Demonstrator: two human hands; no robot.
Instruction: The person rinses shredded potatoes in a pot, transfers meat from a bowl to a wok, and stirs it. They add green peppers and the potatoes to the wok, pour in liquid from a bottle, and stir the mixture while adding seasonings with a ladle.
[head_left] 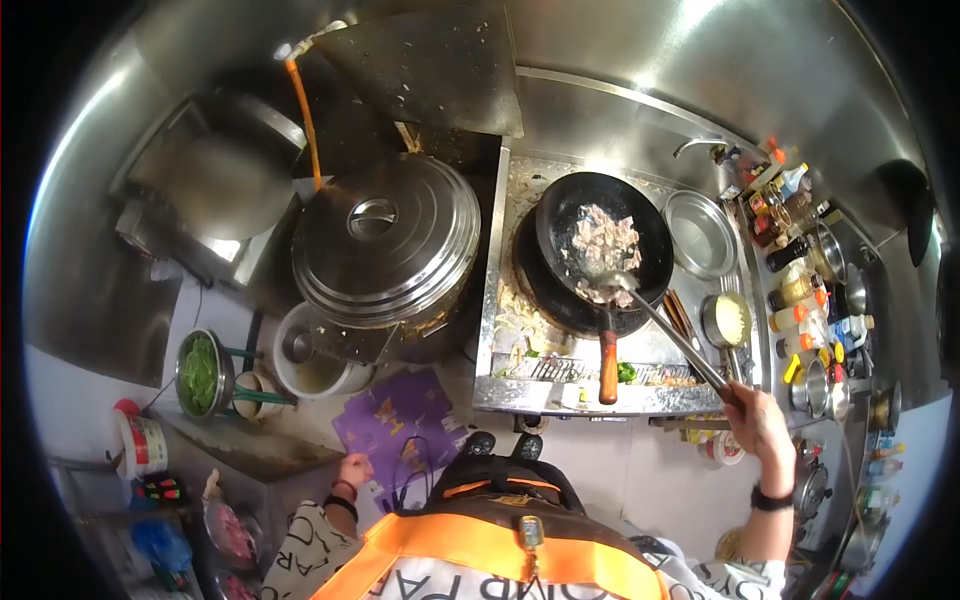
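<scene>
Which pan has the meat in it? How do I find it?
Find the huge lidded steel pot; the stove is right of it. On it sits the black wok, its wooden handle sticking out front. Unlike the shiny steel bowl beside it, it is dark and holds pale meat.

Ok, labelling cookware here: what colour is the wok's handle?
Orange-brown. The head view shows the wok handle plainly; the right hand holds the ladle instead.

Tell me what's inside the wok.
Pale meat pieces lie in the wok. The bowl of the ladle sits among them at the near side, its handle in the right hand. The wok bottom beneath the meat and ladle is covered.
</scene>
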